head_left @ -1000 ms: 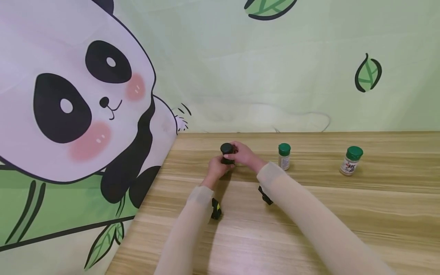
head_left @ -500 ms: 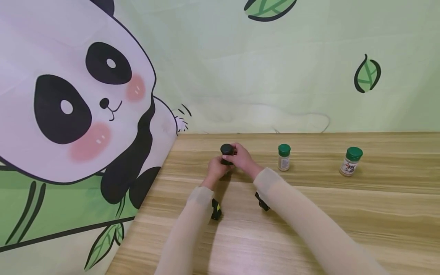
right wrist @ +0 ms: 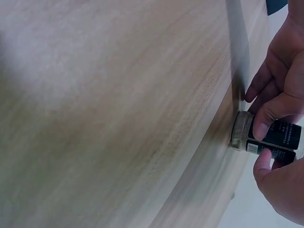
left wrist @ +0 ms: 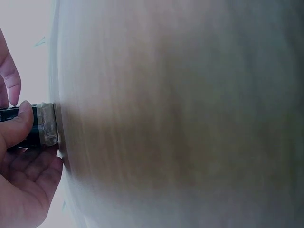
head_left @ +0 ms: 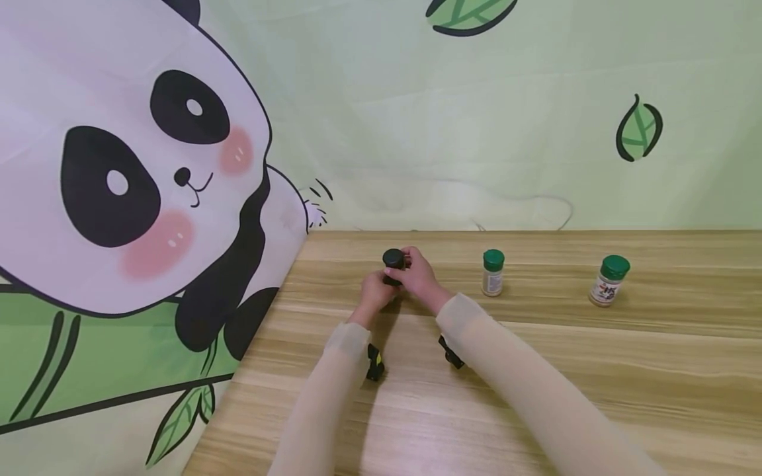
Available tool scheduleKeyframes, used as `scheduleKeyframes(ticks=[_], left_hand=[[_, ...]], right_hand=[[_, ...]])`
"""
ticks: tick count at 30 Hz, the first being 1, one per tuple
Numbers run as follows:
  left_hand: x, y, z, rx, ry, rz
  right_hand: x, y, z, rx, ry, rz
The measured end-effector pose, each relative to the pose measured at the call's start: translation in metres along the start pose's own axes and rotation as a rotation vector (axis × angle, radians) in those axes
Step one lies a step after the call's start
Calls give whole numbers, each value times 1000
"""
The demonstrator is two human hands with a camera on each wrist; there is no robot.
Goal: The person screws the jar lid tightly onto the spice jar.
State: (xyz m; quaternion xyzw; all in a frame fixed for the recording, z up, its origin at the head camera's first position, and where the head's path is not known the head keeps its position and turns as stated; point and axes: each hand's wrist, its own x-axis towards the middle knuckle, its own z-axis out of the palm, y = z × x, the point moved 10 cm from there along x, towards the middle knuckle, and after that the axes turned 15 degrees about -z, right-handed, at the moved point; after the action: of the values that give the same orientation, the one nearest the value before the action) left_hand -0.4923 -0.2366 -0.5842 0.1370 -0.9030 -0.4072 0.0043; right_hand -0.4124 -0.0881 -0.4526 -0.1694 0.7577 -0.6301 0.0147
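A small spice jar (head_left: 393, 258) with a black cap, a dark label and a clear glass bottom stands upright at the back left of the table. My left hand (head_left: 374, 291) grips its lower body, the thumb lying across the label in the left wrist view. Higher up, my right hand (head_left: 420, 276) holds the jar near the cap with thumb and fingers. In the right wrist view the jar's base (right wrist: 241, 130) is at or just above the wood; I cannot tell which. Part of the cap is outside both wrist views.
Two green-capped seasoning jars stand to the right, a nearer one (head_left: 493, 272) and a farther one (head_left: 609, 281). A green cloth with a panda print (head_left: 262, 218) borders the wooden table (head_left: 536, 377) at the back and left. Black wrist-camera pieces (head_left: 374, 362) hang below the sleeves.
My right wrist and forearm have shifted slightly left and toward me, turning about the jar's top. The left hand and the jar stay in nearly the same place.
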Motion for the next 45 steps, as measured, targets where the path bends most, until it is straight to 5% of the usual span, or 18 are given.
scheduleKeyframes(ticks=[3,5,8,15,19,22,24,32,37,45], left_hand=[[-30,26,-17,-13,-28,-6],[-76,65,-45,-30,-61,-38],[-71,63,-42,-48,-53,32],[-75,66,-45,-21,-74,-49],[-75,71,-43,-20,-32,63],[-82,76,-44,-43,-65,51],[-92,81,-45,-54,-111,-27],[-111,79,-49,-182,-145,-156],[-109,78,-47,-196,-160,-165],[-111,78,-46,-214,-146,-161]], right_hand=[[-1,-1,0,1,6,0],[-1,0,0,12,11,2],[-1,2,0,5,16,-2],[-1,-1,-2,9,6,-41],[-6,-4,-6,-15,-33,-53],[-17,-8,-14,-55,-90,-41],[-27,-11,-24,-109,-132,-38],[-87,-28,-77,-257,-347,-121],[-130,-31,-121,-245,-344,-113],[-184,-19,-182,-407,-268,-40]])
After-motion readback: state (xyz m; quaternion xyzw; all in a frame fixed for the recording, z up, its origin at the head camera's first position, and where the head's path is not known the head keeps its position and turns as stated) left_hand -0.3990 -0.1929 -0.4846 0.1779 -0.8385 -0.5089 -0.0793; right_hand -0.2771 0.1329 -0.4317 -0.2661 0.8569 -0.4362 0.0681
